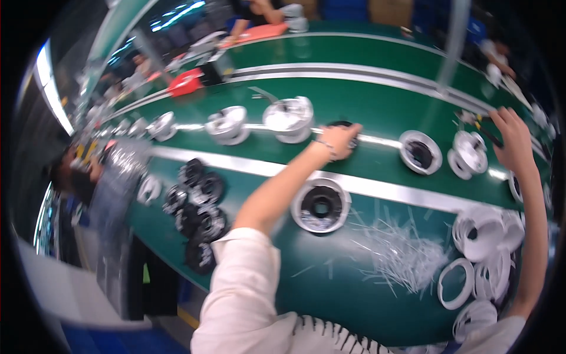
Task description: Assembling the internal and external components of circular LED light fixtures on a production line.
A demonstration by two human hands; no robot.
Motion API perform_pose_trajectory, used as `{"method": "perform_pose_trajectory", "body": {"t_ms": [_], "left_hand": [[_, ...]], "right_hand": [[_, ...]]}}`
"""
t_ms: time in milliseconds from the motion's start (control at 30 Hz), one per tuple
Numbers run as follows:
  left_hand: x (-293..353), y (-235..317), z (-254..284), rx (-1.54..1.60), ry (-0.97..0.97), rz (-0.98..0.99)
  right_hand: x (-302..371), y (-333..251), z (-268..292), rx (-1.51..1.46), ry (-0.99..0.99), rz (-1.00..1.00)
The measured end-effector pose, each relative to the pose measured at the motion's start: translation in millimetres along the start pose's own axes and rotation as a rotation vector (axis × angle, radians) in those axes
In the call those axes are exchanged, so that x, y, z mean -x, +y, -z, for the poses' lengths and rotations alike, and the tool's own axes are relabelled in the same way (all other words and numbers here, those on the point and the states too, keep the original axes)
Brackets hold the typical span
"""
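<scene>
My left hand [341, 140] reaches over the belt, its fingers closed on a black round part [340, 124] that shows at both sides of the hand. At the right, my raised right hand [512, 134] is blurred beside a thin black and yellow object [490, 135]; whether it grips this is unclear. Below and left of that hand stands a white lamp-like housing [470, 154] with wires at its top. A white ring with a black inside [420, 153] lies between my hands. Nearer me, under my left forearm, sits another white-rimmed black housing [321, 205].
Several black ring parts [200, 206] are heaped at the left. Clear thin strips [407, 253] lie scattered at the near right, beside white rings [480, 236]. More white housings [227, 125] line the belt leftward. A red bin [186, 82] and other people are across the table.
</scene>
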State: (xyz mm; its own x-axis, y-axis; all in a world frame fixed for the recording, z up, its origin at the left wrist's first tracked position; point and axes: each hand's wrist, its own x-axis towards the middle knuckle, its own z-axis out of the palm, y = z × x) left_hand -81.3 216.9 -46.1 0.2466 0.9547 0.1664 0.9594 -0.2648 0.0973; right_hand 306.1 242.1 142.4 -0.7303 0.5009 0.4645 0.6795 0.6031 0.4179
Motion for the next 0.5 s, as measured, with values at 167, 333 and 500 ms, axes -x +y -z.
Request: {"method": "perform_pose_trajectory", "body": {"t_ms": [167, 333, 500], "left_hand": [[15.9, 12.1, 3.5, -0.088, 0.02, -0.029], [78.8, 2.3, 46.2, -0.067, 0.155, -0.099], [178.8, -10.1, 85.2, -0.168, 0.198, -0.173]], "right_hand": [[-26.0, -46.6, 16.5, -0.088, 0.155, 0.108], [-53.0, -83.3, 29.9, -0.145, 0.171, 0.112], [-78.0, -107.7, 33.1, -0.166, 0.152, 0.166]]}}
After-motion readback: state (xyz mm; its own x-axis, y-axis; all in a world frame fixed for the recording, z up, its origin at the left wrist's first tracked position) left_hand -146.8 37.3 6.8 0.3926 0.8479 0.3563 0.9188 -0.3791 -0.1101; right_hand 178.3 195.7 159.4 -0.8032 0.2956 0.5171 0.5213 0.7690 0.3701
